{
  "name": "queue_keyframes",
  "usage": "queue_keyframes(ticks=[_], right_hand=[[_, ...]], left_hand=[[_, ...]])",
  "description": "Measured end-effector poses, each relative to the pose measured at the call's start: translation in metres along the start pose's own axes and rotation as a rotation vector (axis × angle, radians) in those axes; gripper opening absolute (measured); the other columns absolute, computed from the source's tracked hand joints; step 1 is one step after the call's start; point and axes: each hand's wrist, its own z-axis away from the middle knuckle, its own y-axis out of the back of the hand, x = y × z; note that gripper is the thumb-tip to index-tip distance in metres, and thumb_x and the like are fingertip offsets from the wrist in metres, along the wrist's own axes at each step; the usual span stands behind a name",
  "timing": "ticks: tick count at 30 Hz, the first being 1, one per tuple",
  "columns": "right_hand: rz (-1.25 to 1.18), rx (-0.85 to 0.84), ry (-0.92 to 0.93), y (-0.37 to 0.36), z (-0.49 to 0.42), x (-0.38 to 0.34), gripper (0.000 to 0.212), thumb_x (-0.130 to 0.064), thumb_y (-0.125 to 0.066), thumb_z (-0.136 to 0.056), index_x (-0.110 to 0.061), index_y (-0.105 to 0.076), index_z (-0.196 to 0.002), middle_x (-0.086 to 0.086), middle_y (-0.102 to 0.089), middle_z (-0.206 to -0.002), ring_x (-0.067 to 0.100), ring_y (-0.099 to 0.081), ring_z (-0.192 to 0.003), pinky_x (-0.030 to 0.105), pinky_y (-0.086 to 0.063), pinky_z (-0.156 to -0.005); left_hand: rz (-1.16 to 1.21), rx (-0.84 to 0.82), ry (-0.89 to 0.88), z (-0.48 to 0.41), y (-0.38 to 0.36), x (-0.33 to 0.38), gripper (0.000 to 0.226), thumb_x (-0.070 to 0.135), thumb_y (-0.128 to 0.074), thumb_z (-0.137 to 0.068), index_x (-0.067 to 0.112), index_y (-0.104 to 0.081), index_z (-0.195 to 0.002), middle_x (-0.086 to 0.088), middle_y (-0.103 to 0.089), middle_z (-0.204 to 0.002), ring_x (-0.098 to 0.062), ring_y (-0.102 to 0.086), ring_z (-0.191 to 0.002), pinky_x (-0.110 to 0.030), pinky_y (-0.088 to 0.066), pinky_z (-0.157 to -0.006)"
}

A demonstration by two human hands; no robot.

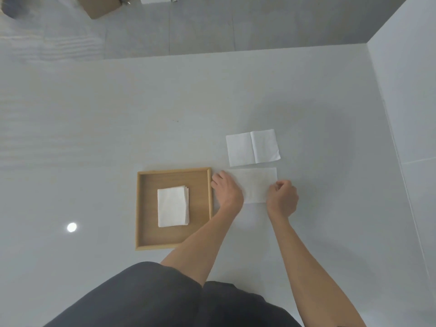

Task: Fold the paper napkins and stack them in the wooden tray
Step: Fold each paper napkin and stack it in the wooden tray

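Soft, even overhead light fills the scene, and a small round glare spot shines on the glossy tabletop at eight o'clock. Shadows are faint. Wide-angle distortion bends the edges, and the top left corner, at eleven o'clock, is smeared and blurry.

place: bare indoor room, staged like a recording or test space, exact kind unclear | surface: plain glossy white table reflecting a ceiling light | walls: white panel on the right | floor: large grey tiles | clutter: cardboard box on floor at top
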Motion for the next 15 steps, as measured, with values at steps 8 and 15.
queue_keyframes(ticks=[8,15], right_hand=[[0.046,-0.047,-0.049,-0.005,-0.005,-0.009,0.013,-0.014,-0.054,-0.095,-0.006,-0.06,-0.104,0.017,-0.069,-0.104,0.039,-0.065,-0.1,0.041,-0.048,-0.073],[-0.093,-0.137,0.007,0.0,-0.005,0.001,0.021,-0.011,-0.057,-0.092,-0.008,-0.061,-0.113,0.012,-0.07,-0.108,0.036,-0.063,-0.104,0.037,-0.047,-0.079]], left_hand=[[-0.029,0.065,0.01,0.0,-0.012,-0.002,0.018,0.002,-0.045,-0.101,0.002,-0.045,-0.119,-0.012,-0.056,-0.12,-0.027,-0.057,-0.111,-0.032,-0.043,-0.094],[0.244,-0.024,0.111,-0.002,-0.005,-0.007,0.018,-0.001,-0.042,-0.094,-0.004,-0.056,-0.106,-0.023,-0.059,-0.114,-0.039,-0.054,-0.11,-0.046,-0.043,-0.095]])
